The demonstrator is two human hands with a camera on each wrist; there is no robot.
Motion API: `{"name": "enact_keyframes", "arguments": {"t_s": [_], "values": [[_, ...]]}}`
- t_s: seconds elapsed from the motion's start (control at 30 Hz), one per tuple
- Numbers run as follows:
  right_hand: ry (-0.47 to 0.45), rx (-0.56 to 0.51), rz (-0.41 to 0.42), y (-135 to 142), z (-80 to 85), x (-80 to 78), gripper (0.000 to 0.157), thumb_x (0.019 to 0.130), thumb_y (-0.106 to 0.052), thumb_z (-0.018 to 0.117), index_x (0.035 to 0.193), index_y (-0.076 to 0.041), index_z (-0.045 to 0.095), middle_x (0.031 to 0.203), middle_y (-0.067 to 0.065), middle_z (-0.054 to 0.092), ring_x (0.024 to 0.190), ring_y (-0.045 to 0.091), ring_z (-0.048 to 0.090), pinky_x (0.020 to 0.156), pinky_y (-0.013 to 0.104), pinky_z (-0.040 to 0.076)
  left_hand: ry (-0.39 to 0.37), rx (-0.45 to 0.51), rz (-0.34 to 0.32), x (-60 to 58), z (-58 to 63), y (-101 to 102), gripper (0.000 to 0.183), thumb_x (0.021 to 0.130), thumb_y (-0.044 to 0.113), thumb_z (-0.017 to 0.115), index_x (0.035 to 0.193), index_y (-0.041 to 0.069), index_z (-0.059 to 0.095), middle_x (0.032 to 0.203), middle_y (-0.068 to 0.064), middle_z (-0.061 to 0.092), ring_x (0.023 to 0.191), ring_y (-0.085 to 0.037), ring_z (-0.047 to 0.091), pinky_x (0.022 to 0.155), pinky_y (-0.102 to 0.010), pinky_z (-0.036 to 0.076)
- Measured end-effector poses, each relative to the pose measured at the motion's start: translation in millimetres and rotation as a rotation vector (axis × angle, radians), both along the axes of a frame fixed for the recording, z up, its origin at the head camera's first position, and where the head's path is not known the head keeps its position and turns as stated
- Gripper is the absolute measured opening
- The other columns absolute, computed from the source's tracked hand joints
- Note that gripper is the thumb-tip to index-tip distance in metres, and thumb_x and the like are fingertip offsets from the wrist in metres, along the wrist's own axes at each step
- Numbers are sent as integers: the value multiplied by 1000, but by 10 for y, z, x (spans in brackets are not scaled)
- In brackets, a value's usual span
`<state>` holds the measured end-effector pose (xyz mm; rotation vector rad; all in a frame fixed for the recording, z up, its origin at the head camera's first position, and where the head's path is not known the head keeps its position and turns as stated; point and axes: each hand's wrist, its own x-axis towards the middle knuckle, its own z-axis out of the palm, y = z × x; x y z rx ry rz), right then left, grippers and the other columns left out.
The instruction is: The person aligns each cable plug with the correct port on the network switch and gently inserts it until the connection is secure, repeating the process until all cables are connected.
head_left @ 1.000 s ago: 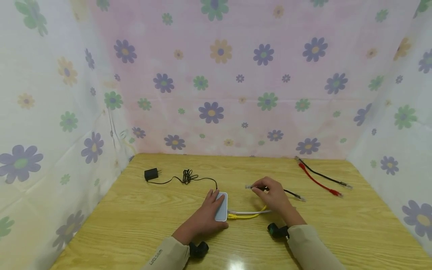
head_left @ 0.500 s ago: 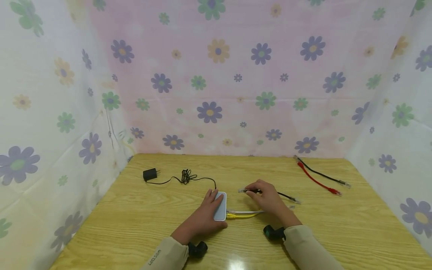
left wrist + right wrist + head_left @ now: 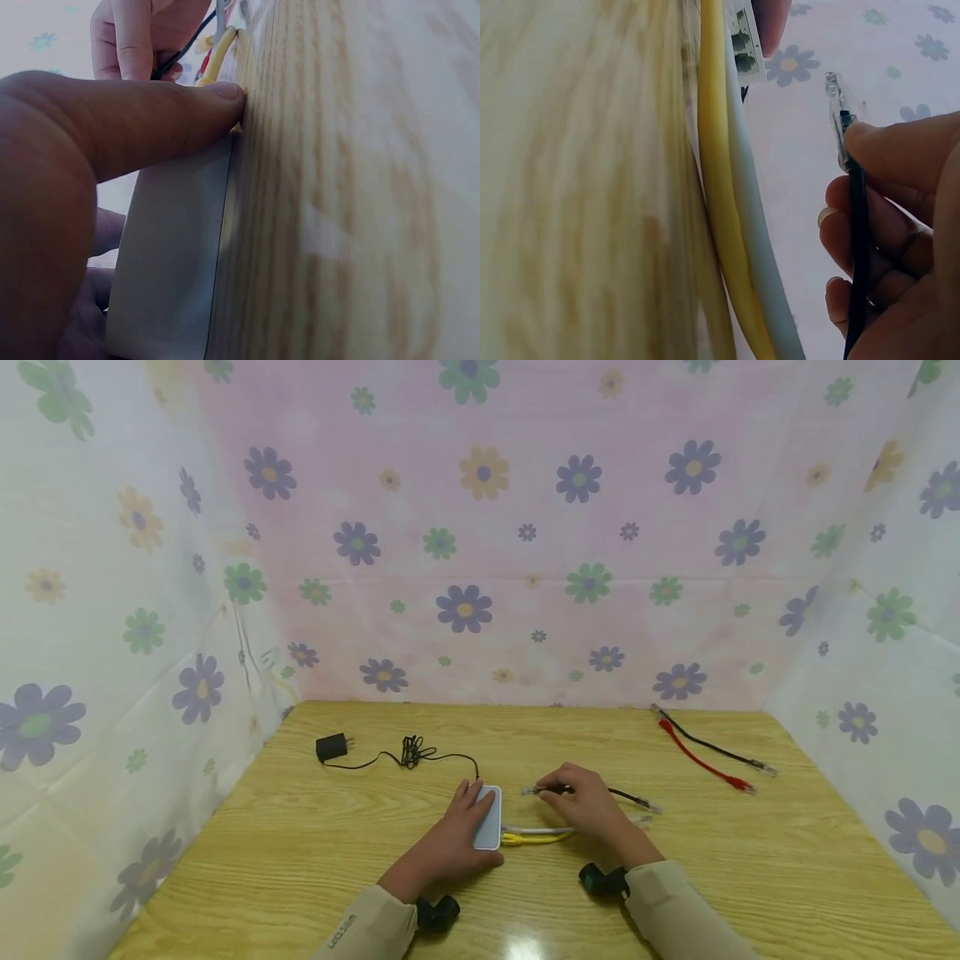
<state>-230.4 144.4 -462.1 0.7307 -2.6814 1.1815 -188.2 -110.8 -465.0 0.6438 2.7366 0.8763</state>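
Observation:
A small white network switch (image 3: pixel 491 817) lies on the wooden table. My left hand (image 3: pixel 450 839) holds it, fingers across its top and thumb along its near side. A yellow network cable (image 3: pixel 542 840) and a white network cable (image 3: pixel 536 831) are plugged into its right side. Bare ports (image 3: pixel 743 61) show beside them in the right wrist view. Right of the switch, my right hand (image 3: pixel 588 806) pinches a short black network cable (image 3: pixel 630 796) just behind its clear plug (image 3: pixel 835 94). That plug points left toward the switch, apart from it; the cable's other end trails right.
A black power adapter (image 3: pixel 332 747) lies at the back left, its bundled cord (image 3: pixel 412 752) running to the switch's far side. At the back right lie another black network cable (image 3: pixel 712 746) and a red network cable (image 3: pixel 697 760). Flowered cloth (image 3: pixel 465 527) surrounds the table (image 3: pixel 300 877).
My right hand has moved left and slightly nearer me with the black network cable, bringing its plug closer to the switch. My left hand stays on the switch.

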Motion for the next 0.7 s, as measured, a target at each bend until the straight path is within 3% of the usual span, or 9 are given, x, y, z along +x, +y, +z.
{"name": "enact_keyframes", "arguments": {"t_s": [0.7], "values": [[-45,-2,93,-124,-61,55,11,92,-24,67,100,-22,73,95,-8,65,83,6,62,74,25,51,-19,24,-2,23,47,-3,90,85,40,71,156,12,23,164,-13,5,151,-35,-5,106,-57,33]]}}
